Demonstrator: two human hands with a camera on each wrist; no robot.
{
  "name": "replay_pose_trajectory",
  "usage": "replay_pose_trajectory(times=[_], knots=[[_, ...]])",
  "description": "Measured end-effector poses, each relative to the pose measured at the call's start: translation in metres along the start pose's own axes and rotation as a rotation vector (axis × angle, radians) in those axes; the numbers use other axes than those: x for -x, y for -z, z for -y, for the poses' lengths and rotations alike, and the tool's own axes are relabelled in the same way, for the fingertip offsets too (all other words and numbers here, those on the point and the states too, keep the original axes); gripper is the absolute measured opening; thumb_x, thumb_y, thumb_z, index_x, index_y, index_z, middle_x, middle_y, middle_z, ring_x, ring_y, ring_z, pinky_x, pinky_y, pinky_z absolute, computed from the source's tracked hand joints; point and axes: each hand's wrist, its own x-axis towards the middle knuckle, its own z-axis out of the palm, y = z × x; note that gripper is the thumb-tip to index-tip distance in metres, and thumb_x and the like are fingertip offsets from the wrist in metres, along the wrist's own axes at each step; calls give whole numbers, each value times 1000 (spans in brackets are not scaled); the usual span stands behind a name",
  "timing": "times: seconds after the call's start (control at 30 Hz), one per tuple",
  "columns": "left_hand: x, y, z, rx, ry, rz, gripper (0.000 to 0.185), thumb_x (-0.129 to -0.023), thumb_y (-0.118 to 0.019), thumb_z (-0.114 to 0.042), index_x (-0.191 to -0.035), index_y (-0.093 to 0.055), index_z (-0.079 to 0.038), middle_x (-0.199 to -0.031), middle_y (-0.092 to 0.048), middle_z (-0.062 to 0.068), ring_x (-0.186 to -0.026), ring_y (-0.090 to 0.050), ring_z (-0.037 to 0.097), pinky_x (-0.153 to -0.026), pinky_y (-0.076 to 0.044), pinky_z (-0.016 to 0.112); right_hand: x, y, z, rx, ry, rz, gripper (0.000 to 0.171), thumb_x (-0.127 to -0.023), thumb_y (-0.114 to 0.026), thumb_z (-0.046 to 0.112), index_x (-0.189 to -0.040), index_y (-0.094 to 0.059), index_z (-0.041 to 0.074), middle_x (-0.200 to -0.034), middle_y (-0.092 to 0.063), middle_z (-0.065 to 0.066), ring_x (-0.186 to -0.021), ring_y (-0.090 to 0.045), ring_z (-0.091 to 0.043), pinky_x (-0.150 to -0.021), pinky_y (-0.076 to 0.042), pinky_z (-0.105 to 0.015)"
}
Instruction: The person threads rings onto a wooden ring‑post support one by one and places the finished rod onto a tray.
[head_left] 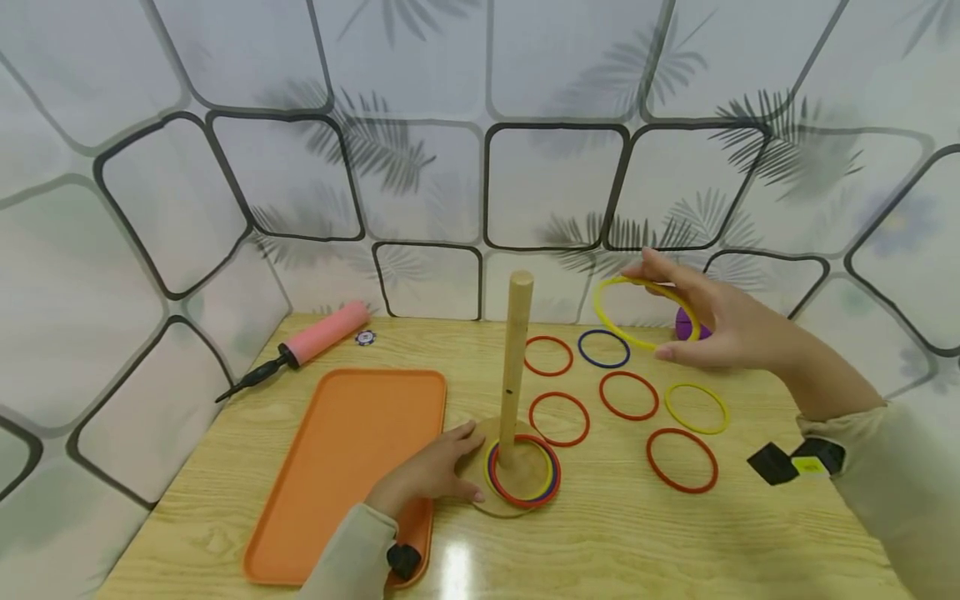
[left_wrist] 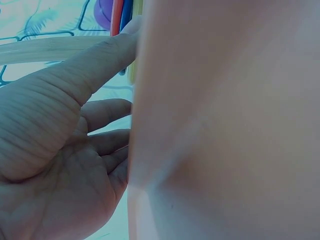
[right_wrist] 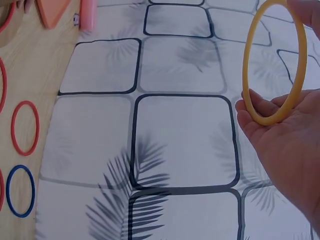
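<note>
From the head view, the person's right hand (head_left: 716,321) is raised above the far right of the table (head_left: 615,533), its fingers pinching a yellow ring (head_left: 643,312) by the rim so the hoop hangs tilted in the air, off to the right of the wooden peg (head_left: 516,367). The left hand (head_left: 435,471) rests with fairly straight fingers against the round wooden base (head_left: 480,500) of that upright peg, where red, blue and yellow rings (head_left: 522,473) already lie stacked around its foot. Loose on the table to the right of the peg lie four red rings (head_left: 558,418), a blue ring (head_left: 603,348) and another yellow ring (head_left: 697,407). An orange tray (head_left: 337,467) sits left of the base, a pink pump (head_left: 318,340) lies near the back left corner, and a purple ball (head_left: 686,327) peeks out behind the raised hand. The left wrist view is mostly filled by a blurred pale surface; the left hand's fingers (left_wrist: 100,65) lie loosely extended, one fingertip touching the stacked ring edges (left_wrist: 122,15). In the right wrist view the yellow ring (right_wrist: 274,60) stands upright, gripped between fingertips at its top and bottom, against the patterned wall (right_wrist: 165,135).
</note>
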Motion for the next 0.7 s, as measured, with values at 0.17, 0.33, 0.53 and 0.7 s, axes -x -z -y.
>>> replay_pose_trajectory(times=[0.17, 0.33, 0.53, 0.7], knots=[[-1, -1, 1, 2, -8, 1, 85, -76, -79, -32, -144, -38, -1, -153, -22, 20, -140, -21, 38, -109, -26, 51, -15, 7, 8, -82, 47, 21, 98, -70, -63, -22, -150, -10, -3, -146, -39, -9, -137, -29, -17, -110, -22, -18], [-1, -2, 2, 4, -4, -4, 85, -76, -80, -32, -143, -39, -1, -153, -23, 19, -140, -22, 37, -109, -26, 51, -32, 12, 18, -100, 113, 22, 89, -77, -61, -16, -150, -10, -5, -144, -40, -15, -137, -30, -23, -111, -23, -23], [-2, -3, 4, 1, -6, -3, 86, -75, -80, -32, -144, -39, -1, -153, -23, 19, -139, -22, 37, -109, -27, 51, -55, 13, 31, -54, 67, -8, 91, -74, -60, -17, -151, -13, 0, -144, -41, -15, -136, -33, -21, -112, -22, -25], [-2, -3, 3, -7, -7, -1, 85, -76, -79, -32, -144, -38, -1, -153, -23, 19, -139, -22, 37, -109, -26, 50, -72, 5, 38, -73, 101, -2, 88, -78, -59, -16, -151, -13, 0, -142, -41, -20, -135, -34, -24, -113, -20, -28]])
